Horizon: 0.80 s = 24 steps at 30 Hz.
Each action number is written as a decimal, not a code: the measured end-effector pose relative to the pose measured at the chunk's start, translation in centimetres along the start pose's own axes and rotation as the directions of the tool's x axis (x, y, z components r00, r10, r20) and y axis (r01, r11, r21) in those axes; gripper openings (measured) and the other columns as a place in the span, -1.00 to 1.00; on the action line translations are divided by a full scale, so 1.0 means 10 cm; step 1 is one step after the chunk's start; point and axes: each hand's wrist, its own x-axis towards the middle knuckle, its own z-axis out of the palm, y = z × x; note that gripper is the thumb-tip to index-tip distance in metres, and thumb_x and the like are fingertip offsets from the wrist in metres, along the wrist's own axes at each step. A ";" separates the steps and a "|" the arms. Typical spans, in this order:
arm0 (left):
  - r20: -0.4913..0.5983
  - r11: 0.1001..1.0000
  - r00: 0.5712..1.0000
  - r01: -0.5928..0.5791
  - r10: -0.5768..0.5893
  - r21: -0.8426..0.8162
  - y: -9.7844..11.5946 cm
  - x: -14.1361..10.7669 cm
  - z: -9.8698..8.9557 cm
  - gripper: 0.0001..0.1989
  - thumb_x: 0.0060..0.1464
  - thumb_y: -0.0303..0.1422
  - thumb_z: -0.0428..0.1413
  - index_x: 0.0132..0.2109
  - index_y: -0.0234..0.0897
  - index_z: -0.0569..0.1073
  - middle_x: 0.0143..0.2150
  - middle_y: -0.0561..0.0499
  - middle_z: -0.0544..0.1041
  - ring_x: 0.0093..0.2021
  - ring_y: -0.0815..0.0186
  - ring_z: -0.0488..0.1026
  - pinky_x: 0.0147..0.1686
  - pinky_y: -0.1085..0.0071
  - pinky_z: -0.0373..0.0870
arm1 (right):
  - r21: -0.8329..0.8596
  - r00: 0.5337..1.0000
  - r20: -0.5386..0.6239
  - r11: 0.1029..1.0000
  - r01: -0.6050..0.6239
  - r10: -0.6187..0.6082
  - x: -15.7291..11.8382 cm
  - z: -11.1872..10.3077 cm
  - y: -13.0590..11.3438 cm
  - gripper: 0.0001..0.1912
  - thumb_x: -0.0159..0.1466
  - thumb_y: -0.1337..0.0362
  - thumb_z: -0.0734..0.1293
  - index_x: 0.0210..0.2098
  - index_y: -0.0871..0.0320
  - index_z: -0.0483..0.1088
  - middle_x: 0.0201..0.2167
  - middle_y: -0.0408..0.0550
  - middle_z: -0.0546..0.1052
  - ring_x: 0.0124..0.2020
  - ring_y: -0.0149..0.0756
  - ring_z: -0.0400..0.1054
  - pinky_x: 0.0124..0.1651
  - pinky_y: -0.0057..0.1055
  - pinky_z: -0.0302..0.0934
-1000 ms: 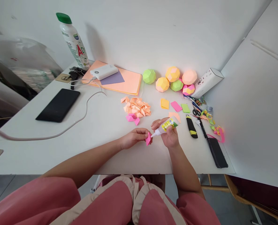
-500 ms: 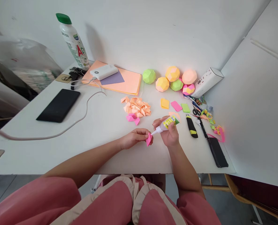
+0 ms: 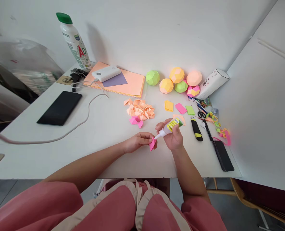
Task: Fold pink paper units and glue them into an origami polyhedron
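Note:
Between the fingertips of my left hand (image 3: 138, 142) is a small folded piece of pink paper (image 3: 152, 144). My right hand (image 3: 173, 136) is closed around a glue bottle (image 3: 173, 125) with a yellow-green label, tilted so its white nozzle meets the upper edge of the pink piece. Whether glue is flowing cannot be made out. Just beyond my left hand lies a heap of folded peach paper pieces (image 3: 139, 109), with a few pink folded pieces (image 3: 135, 120) at its near edge. Small stacks of yellow (image 3: 169, 106), pink (image 3: 180, 108) and green paper (image 3: 190, 110) lie past my right hand.
Faceted paper balls (image 3: 166, 86) line the wall beside a white box (image 3: 213, 84). On the right are scissors (image 3: 201, 114), a box cutter (image 3: 196, 129) and a black case (image 3: 223, 156). Leftward lie a tablet (image 3: 60, 108), a cable (image 3: 87, 118), a power bank (image 3: 106, 73) and a bottle (image 3: 75, 45).
The glue bottle's nozzle has shifted very slightly left along the pink piece. Both hands keep their hold, and the rest stays as it was.

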 end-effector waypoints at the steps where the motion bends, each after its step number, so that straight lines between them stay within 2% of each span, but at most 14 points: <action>1: 0.009 1.000 1.000 0.001 -0.001 0.005 0.00 0.00 0.00 -0.80 0.06 -0.31 0.11 -0.41 -0.37 0.47 -0.38 -0.08 0.49 -0.32 0.27 0.39 -0.22 0.32 0.26 | 0.009 1.000 0.005 1.000 0.006 -0.006 0.00 0.00 0.00 -0.61 0.18 -0.14 0.22 -0.31 0.06 0.33 -0.44 -0.05 0.52 -0.29 -0.20 0.37 -0.37 -0.29 0.25; 7: 0.037 1.000 0.999 0.004 -0.005 0.027 0.01 0.00 0.00 -0.79 0.09 -0.31 0.08 -0.41 -0.37 0.46 -0.38 -0.07 0.49 -0.30 0.28 0.38 -0.20 0.33 0.25 | -0.011 1.000 -0.008 1.000 0.009 -0.009 0.00 0.00 0.01 -0.59 0.18 -0.15 0.22 -0.30 0.06 0.33 -0.45 -0.06 0.51 -0.30 -0.20 0.38 -0.36 -0.29 0.26; 15: 0.022 1.000 1.000 0.013 -0.014 0.013 0.00 0.00 -0.01 -0.81 0.05 -0.31 0.11 -0.41 -0.37 0.47 -0.37 -0.09 0.49 -0.30 0.26 0.38 -0.20 0.33 0.26 | -0.056 0.999 -0.012 0.998 -0.033 0.032 0.01 0.00 0.01 -0.55 0.13 -0.20 0.23 -0.33 0.06 0.32 -0.49 -0.06 0.50 -0.33 -0.19 0.38 -0.37 -0.26 0.27; 20: -0.035 1.000 0.999 0.011 -0.012 -0.020 -0.02 0.01 -0.02 -0.83 0.04 -0.31 0.12 -0.36 -0.36 0.50 -0.37 -0.08 0.51 -0.30 0.26 0.41 -0.19 0.30 0.27 | 0.019 0.996 0.035 0.996 -0.086 0.085 0.02 0.01 -0.03 -0.51 0.13 -0.24 0.19 -0.39 0.07 0.34 -0.56 -0.07 0.47 -0.39 -0.17 0.36 -0.44 -0.26 0.24; 24: -0.019 1.000 1.000 -0.021 0.021 -0.011 0.00 0.01 -0.01 -0.82 0.04 -0.31 0.13 -0.37 -0.37 0.49 -0.38 -0.08 0.50 -0.31 0.26 0.40 -0.20 0.30 0.27 | 0.121 0.995 -0.027 0.989 -0.089 0.093 0.04 -0.02 -0.04 -0.52 0.13 -0.23 0.20 -0.39 0.07 0.35 -0.56 -0.08 0.47 -0.51 -0.28 0.28 -0.54 -0.36 0.17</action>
